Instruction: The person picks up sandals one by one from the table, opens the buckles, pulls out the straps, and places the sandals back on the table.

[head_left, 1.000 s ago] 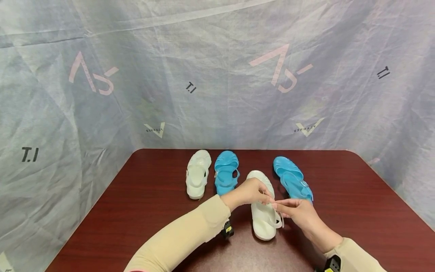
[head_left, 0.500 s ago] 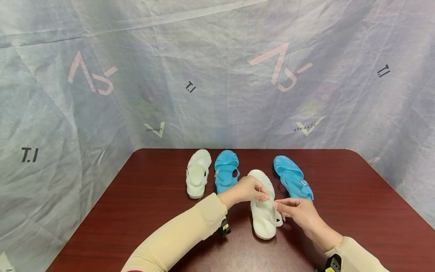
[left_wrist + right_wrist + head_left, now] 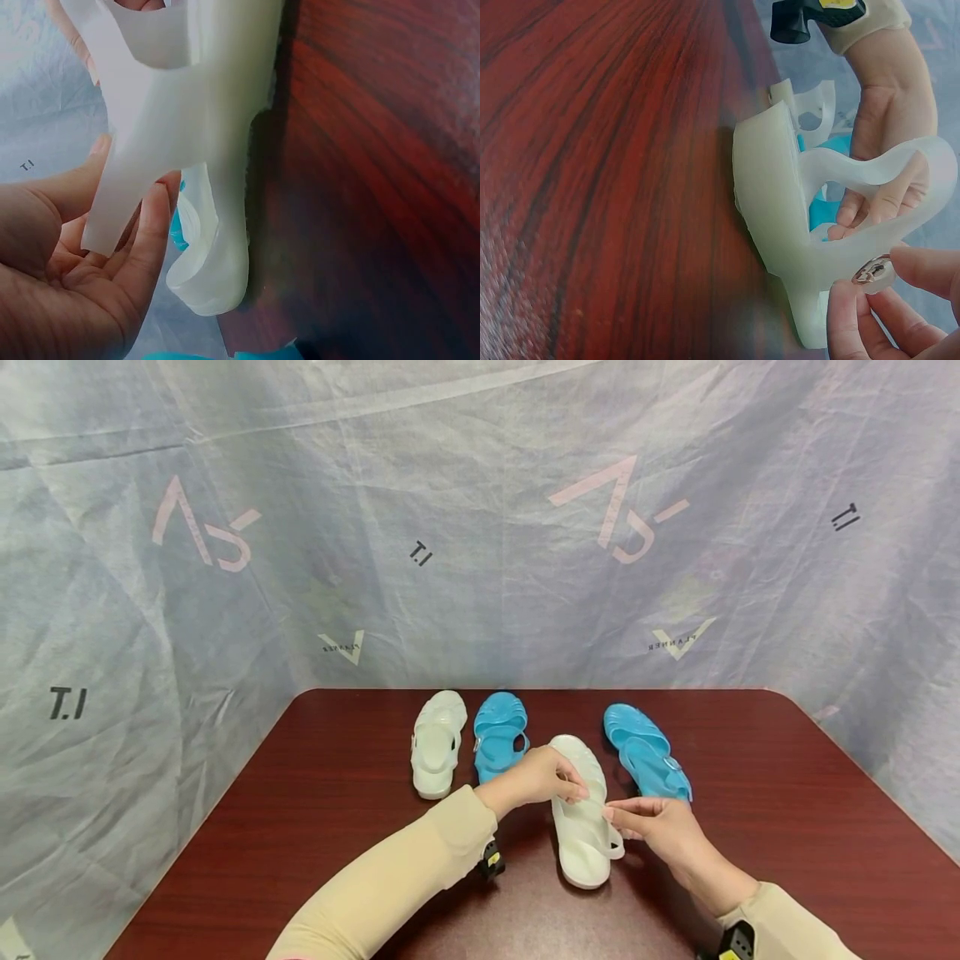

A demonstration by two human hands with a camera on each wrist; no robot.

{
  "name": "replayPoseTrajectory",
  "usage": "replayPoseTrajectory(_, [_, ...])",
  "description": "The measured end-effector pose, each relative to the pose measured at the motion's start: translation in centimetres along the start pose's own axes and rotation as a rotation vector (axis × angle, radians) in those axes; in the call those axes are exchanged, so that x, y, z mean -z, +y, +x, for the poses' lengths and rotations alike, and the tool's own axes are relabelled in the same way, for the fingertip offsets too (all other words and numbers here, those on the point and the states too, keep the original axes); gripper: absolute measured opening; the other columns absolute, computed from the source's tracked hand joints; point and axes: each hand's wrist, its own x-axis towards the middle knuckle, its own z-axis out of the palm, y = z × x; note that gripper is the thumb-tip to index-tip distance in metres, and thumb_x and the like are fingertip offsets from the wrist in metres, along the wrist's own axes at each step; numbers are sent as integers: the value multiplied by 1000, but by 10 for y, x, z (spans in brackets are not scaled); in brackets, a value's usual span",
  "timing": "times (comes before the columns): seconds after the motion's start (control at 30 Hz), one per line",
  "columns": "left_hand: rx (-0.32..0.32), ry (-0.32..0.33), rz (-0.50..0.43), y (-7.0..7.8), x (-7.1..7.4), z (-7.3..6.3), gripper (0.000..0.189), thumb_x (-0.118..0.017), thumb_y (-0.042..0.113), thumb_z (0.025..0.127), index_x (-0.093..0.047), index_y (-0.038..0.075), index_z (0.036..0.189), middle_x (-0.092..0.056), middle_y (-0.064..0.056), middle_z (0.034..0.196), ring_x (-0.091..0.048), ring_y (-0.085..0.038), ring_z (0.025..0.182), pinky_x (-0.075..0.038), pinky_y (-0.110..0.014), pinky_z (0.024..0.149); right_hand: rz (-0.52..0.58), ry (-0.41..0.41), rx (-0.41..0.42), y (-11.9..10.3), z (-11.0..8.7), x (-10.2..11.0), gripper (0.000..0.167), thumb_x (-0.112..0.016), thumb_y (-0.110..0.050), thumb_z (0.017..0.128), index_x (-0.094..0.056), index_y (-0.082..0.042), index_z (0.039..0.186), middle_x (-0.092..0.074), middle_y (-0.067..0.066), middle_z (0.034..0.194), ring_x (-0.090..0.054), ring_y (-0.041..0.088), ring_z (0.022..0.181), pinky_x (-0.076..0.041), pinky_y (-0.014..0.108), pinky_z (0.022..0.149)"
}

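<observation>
Over the nearer white sandal (image 3: 583, 852), two hands at the fastening. The sandal rests on a dark red table (image 3: 322, 810), its toe directed away from the person. Left hand (image 3: 534, 774): above the sandal's upper, with thumb and fingers holding a translucent strap (image 3: 127, 180) whose end is loose. Right hand (image 3: 663, 835): at the sandal's right side, pinching a metal buckle (image 3: 874, 274) between thumb and finger. Change: fingertips that met near the sandal's right edge a second ago are now apart, the left hand having drawn back leftward while the right hand has hardly moved. Interpretation: with strap and buckle in separate hands, the fastening appears to be undone. Surroundings: beyond the sandal to its left, a blue sandal (image 3: 498, 739) and, farther left, another white sandal (image 3: 437, 747); beyond it to the right, a second blue sandal (image 3: 641, 747).
</observation>
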Motion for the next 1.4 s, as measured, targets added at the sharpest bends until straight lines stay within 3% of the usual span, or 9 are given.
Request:
replayPoseTrajectory(0.3, [25,-5,4,-3,3,-4,14,-72,24,87,-78,12,81,-70,5,71,-58,-2,67,-47,-18,61,20,3,-6,2,-1,-3,35,-71,-28,89,-72,1,109,-75,0,91,-66,10,80,-53,37,85])
replayPoseTrajectory(0.63, [-1,0,-30,-4,8,-8,13,-73,20,87,-77,11,79,-71,-2,73,-56,-3,65,-46,-18,63,26,8,-6,3,-1,-2,36,-71,-28,90,-72,1,110,-76,2,93,-67,10,82,-53,37,86])
replayPoseTrajectory(0.77, [19,-9,-44,-8,6,-8,10,-73,21,87,-77,12,84,-71,1,76,-59,-4,69,-49,-19,64,27,11,-6,3,-1,-3,36,-71,-29,89,-72,1,110,-76,2,92,-68,11,80,-53,37,86])
replayPoseTrajectory(1.1, [-28,-77,31,-1,3,-6,12,-73,24,88,-79,15,93,-74,8,91,-60,1,80,-49,-16,69,25,17,-8,2,-1,-2,36,-70,-28,90,-72,2,109,-75,3,92,-68,11,81,-54,39,86])
replayPoseTrajectory(1.4, [-62,-136,-59,8,-1,-1,13,-72,19,88,-78,8,93,-72,3,79,-57,0,70,-48,-16,65,-2,19,4,-1,0,-5,38,-71,-29,89,-72,3,109,-75,4,92,-69,13,80,-52,45,89])
